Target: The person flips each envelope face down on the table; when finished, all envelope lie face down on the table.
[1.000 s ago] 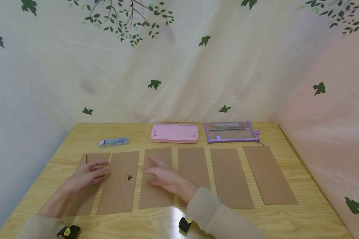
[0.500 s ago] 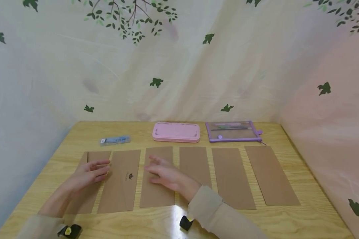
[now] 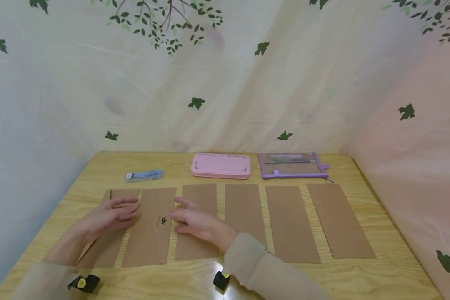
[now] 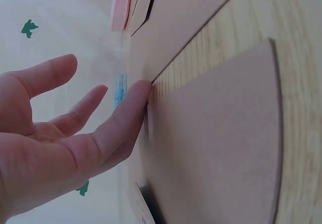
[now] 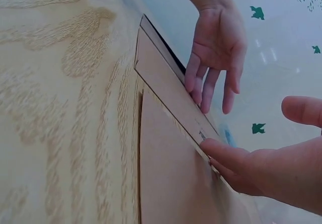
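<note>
Several brown paper envelopes lie in a row across the table. My left hand [image 3: 110, 216] is over the leftmost envelope [image 3: 112, 250], fingers extended; in the left wrist view its lower fingers [image 4: 118, 126] rest at an envelope edge. Just right of it lies the envelope with a small crown print [image 3: 146, 241]. My right hand [image 3: 198, 221] hovers over the third envelope [image 3: 196, 248], fingertips reaching the crown envelope's right edge. In the right wrist view my right fingers [image 5: 229, 156] are at that edge, pinching nothing. Whether they touch the paper is hard to tell.
A clear pack with blue contents [image 3: 144, 176], a pink pencil case [image 3: 220, 166] and a purple-trimmed zip pouch [image 3: 292, 166] line the back. Further envelopes [image 3: 290, 225] lie to the right. A printed cloth [image 3: 228, 83] hangs behind the wooden table [image 3: 390, 275].
My right hand has moved left from over the third envelope to the crown envelope's right edge. My left hand has shifted only slightly. The head view has moved a little.
</note>
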The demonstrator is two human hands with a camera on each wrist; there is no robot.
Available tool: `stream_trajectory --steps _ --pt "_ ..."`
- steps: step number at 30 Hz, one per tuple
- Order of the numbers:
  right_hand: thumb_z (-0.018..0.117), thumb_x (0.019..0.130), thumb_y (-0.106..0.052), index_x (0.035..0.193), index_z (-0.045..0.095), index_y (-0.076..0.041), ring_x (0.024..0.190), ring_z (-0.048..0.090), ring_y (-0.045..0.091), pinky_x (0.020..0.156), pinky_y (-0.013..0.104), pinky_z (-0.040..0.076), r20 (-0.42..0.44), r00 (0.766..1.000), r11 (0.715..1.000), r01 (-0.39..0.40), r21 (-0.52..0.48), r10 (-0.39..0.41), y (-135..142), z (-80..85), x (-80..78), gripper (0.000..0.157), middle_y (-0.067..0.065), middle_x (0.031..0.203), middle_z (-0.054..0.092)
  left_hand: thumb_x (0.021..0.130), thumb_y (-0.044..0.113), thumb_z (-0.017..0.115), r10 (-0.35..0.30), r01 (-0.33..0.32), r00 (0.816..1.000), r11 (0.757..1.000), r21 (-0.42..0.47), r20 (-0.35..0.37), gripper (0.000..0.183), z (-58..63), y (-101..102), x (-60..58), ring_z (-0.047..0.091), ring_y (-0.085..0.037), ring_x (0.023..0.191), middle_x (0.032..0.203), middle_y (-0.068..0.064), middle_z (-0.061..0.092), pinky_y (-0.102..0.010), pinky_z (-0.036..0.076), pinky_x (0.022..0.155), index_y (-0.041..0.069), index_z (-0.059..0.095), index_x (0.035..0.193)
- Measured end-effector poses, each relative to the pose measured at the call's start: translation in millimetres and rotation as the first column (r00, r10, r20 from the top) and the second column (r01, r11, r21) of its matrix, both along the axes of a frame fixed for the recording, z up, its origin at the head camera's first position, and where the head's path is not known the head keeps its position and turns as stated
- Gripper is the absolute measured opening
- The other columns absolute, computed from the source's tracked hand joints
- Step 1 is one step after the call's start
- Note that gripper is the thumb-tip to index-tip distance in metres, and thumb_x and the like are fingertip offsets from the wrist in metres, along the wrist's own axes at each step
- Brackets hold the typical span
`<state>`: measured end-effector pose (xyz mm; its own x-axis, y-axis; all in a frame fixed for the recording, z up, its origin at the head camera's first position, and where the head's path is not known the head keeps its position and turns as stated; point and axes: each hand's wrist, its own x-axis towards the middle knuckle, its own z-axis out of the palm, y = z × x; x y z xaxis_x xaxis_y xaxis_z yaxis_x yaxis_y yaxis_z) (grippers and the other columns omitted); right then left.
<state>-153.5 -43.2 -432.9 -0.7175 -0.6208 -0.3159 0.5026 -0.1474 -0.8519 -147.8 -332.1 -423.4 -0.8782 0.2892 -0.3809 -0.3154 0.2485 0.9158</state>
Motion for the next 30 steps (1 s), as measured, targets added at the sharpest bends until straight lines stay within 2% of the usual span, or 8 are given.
stream_trajectory --steps 4,8,17,26,30 --pt "0.060 0.099 -0.007 0.162 0.015 -0.003 0.146 0.030 0.042 0.116 0.060 0.029 0.005 1.000 1.000 -0.003 -0.003 0.003 -1.8 0.5 0.1 0.077 0.028 0.158 0.031 0.106 0.021 0.056 -0.011 0.009 0.999 0.999 0.046 0.034 0.066 -0.2 -2.8 -0.8 0.061 -0.021 0.116 0.139 -0.013 0.055 -0.045 0.054 0.097 -0.013 0.023 0.153" --pt "0.060 0.099 -0.006 0.162 0.015 -0.004 0.146 0.031 0.040 0.115 0.062 0.029 0.004 1.000 1.000 0.010 -0.003 -0.010 -3.9 -2.8 -0.2 0.077 0.027 0.155 0.036 0.106 0.020 0.056 -0.008 0.003 0.999 0.996 0.090 0.048 0.066 -1.4 -5.2 -1.7 0.063 -0.019 0.115 0.136 -0.008 0.058 -0.045 0.054 0.097 -0.012 0.024 0.153" --pt "0.059 0.098 -0.004 0.161 0.016 -0.002 0.146 0.028 0.041 0.112 0.067 0.029 -0.013 0.999 0.999 0.034 -0.015 -0.035 -11.3 -10.1 0.8 0.076 0.027 0.161 0.021 0.107 0.019 0.054 0.043 -0.061 0.994 0.983 0.171 0.103 0.047 -8.7 -9.3 0.2 0.065 -0.011 0.109 0.122 0.005 0.067 -0.041 0.057 0.093 0.001 0.042 0.148" --pt "0.060 0.098 -0.004 0.161 0.019 -0.003 0.146 0.029 0.042 0.110 0.066 0.033 -0.009 0.999 0.999 0.051 -0.011 -0.051 -10.7 -7.9 2.2 0.075 0.026 0.163 0.019 0.107 0.022 0.054 0.080 -0.097 0.991 0.982 0.164 0.105 0.059 -10.7 -9.5 2.9 0.063 -0.008 0.112 0.126 0.007 0.064 -0.038 0.056 0.095 -0.005 0.030 0.154" --pt "0.060 0.097 -0.004 0.160 0.020 -0.003 0.146 0.029 0.042 0.110 0.067 0.033 -0.008 0.998 0.998 0.056 -0.010 -0.056 -11.3 -8.0 2.5 0.075 0.026 0.162 0.020 0.107 0.022 0.054 0.078 -0.094 0.992 0.981 0.171 0.100 0.058 -11.4 -10.1 4.2 0.062 -0.008 0.112 0.126 0.007 0.064 -0.038 0.056 0.095 -0.005 0.031 0.154"
